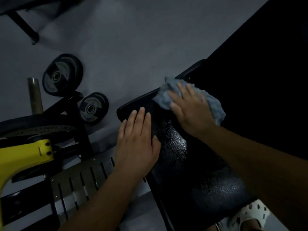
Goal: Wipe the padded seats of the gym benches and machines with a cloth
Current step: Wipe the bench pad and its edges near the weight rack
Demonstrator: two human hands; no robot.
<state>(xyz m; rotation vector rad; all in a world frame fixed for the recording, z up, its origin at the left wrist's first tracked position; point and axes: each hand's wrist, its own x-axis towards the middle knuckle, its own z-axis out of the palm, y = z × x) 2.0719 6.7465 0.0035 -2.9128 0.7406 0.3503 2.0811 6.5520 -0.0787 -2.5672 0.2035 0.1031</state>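
right hand (191, 110) fingers (183, 91) straight, cloth (215, 105) beneath them at seat (175, 147) edge | left hand (138, 142) fingers straight, flat on seat

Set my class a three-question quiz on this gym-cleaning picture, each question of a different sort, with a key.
1. Fill in: the machine arm at lower left is coloured ____.
2. True or false: the blue cloth lies under the left hand.
3. The left hand rests flat on: A the padded seat; B the blue cloth; C the machine arm.
Key: 1 yellow. 2 false: it lies under the right hand. 3 A.
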